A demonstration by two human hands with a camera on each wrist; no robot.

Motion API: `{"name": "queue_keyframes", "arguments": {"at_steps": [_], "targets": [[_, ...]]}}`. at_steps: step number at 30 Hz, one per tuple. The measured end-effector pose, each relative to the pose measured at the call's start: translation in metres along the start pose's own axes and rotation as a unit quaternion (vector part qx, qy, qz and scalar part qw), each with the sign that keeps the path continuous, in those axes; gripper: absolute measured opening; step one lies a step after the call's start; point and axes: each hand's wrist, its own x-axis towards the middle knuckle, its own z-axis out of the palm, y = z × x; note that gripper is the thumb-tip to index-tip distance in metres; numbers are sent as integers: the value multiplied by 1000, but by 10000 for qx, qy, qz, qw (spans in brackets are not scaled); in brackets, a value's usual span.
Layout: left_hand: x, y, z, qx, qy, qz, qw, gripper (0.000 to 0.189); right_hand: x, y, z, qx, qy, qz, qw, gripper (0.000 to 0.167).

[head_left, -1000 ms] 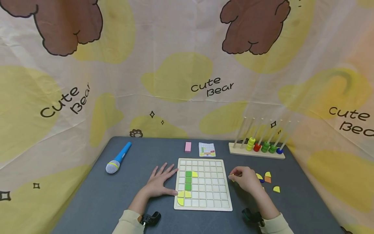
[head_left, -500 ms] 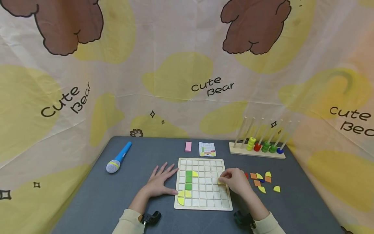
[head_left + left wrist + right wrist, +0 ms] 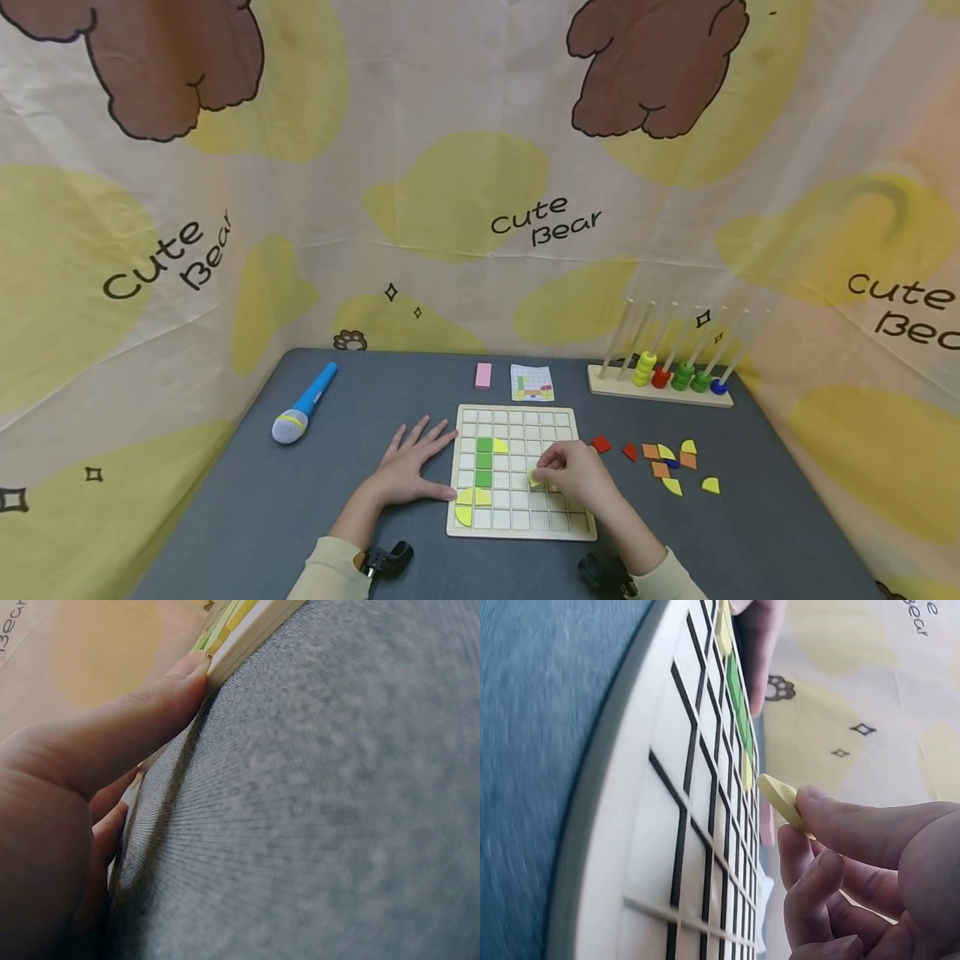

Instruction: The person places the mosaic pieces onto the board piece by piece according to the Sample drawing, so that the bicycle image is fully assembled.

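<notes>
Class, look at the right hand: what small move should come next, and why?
Probably lower the yellow piece onto the board: the right hand pinches it over bare squares, while the left hand touches the board's edge, perhaps steadying it.

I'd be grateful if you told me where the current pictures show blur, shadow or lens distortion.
Head view: mostly even light, with the board and backdrop reasonably sharp; left wrist view: the table looks soft and grainy, with dark shadow beside the left hand; right wrist view: the board's near edge bows, probably from the lens.
</notes>
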Motion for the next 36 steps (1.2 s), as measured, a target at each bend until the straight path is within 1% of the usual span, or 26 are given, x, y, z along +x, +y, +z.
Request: {"name": "queue_keyframes", "arguments": {"at_steps": [6, 16, 22, 26, 36], "targets": [[0, 0, 0, 21, -21, -18, 10000, 103, -2, -5, 13, -38, -233, -274, 9993, 11], [-2, 2, -1, 45, -13, -29, 10000, 103, -11, -17, 30, -90, -566, -635, 9963, 10], [-2, 3, -1, 60, -6, -38, 10000, 103, -17, -26, 39, 14, -827, -572, 9949, 12], [-2, 1, -1, 80, 17, -17, 10000, 102, -18, -29, 49, 65, -906, -586, 9941, 14], [-2, 3, -2, 65, 43, -18, 10000, 102, -17, -35, 67, -60, -809, -608, 9948, 20]]}}
